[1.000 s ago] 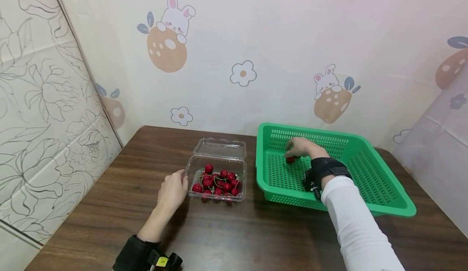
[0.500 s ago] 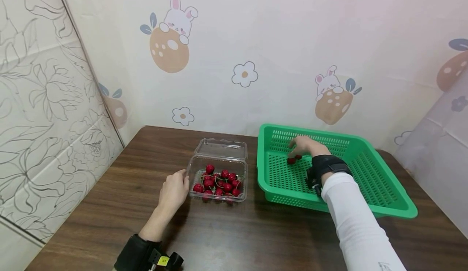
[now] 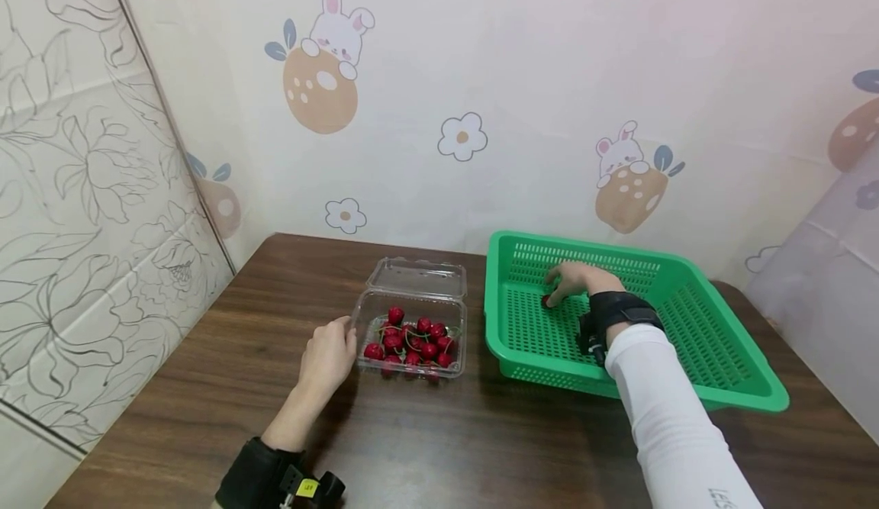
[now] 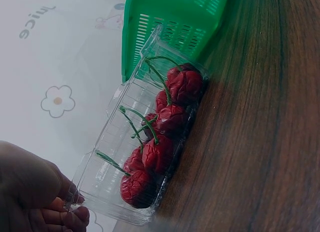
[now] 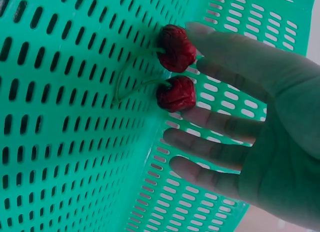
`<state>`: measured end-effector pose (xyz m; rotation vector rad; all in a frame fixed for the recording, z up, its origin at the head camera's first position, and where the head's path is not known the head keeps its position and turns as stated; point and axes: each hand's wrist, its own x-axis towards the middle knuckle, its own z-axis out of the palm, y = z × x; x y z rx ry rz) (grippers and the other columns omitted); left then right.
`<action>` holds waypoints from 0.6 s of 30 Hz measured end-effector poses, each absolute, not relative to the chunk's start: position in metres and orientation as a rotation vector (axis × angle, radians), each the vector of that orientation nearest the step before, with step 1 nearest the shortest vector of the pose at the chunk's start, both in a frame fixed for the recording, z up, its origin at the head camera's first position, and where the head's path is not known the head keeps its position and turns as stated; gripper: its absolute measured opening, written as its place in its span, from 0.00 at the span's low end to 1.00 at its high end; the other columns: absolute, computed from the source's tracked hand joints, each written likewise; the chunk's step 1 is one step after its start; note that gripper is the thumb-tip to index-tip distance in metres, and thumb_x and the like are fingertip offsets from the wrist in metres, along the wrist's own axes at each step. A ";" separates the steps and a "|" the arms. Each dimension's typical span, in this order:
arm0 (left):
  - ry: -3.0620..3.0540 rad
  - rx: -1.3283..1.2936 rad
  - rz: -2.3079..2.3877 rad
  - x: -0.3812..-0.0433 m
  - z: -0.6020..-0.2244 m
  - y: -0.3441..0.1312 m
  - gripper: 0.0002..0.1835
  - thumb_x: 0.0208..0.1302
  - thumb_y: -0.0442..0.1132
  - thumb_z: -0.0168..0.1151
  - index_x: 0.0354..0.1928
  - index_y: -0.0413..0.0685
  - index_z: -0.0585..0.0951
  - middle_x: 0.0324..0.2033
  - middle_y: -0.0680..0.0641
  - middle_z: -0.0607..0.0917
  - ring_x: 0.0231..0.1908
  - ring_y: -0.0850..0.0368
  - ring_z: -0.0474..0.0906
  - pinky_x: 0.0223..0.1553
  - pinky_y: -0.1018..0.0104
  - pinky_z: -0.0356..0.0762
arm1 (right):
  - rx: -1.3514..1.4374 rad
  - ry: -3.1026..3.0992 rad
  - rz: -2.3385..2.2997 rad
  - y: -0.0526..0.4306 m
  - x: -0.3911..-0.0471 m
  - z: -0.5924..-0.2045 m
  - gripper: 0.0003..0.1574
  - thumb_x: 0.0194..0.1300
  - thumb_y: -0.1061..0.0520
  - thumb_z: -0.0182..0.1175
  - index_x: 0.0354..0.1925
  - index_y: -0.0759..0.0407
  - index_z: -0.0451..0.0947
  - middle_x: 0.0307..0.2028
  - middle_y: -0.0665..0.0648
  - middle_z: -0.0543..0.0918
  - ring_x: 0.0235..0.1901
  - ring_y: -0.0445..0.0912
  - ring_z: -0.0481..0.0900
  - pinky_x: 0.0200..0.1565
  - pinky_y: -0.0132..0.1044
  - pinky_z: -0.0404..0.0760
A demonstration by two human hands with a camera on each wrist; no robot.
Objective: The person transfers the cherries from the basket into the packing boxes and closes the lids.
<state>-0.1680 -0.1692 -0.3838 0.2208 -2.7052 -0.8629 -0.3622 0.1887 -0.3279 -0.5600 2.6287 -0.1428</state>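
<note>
A pair of red cherries [image 5: 176,93] with green stems meeting at their ends lies in the green plastic basket [image 3: 518,369]. My right hand [image 3: 575,278] reaches in beside them. Its fingers are spread and nearly straight, the thumb tip right at the upper cherry [image 5: 176,47] and one fingertip close by the lower one. In the head view the hand partly hides the pair. My left hand [image 3: 330,352] pinches the near left edge of a clear plastic box [image 4: 112,204] between thumb and fingers. Several cherries [image 4: 157,154] with stems sit inside that box, its lid [image 3: 417,278] tipped back.
The box and basket stand side by side on a dark wooden table [image 3: 426,440]. Behind them rises a wall covering [image 3: 522,59] with rabbit and flower prints. A panel [image 3: 117,188] with line-drawn flowers borders the left side.
My right hand's fingers have spread from the cherries and shifted slightly, the thumb dropping lower in front of the pair. The left hand keeps its grip on the box, which stays put.
</note>
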 end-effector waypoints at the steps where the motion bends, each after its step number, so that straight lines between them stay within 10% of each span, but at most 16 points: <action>1: -2.704 0.220 -0.861 -0.168 -0.384 -0.169 0.15 0.58 0.32 0.52 0.46 0.31 0.76 0.33 0.35 0.81 0.25 0.44 0.78 0.20 0.52 0.72 | -0.566 2.630 -0.137 0.189 -0.362 -0.328 0.35 0.54 0.53 0.62 0.56 0.69 0.66 0.55 0.74 0.63 0.52 0.67 0.62 0.47 0.54 0.67; 18: -2.697 0.213 -0.861 -0.167 -0.383 -0.169 0.15 0.58 0.31 0.51 0.46 0.30 0.76 0.32 0.36 0.81 0.21 0.47 0.76 0.18 0.54 0.70 | -0.686 2.599 -0.129 0.189 -0.362 -0.335 0.18 0.58 0.57 0.59 0.45 0.67 0.77 0.44 0.66 0.76 0.44 0.59 0.73 0.40 0.46 0.74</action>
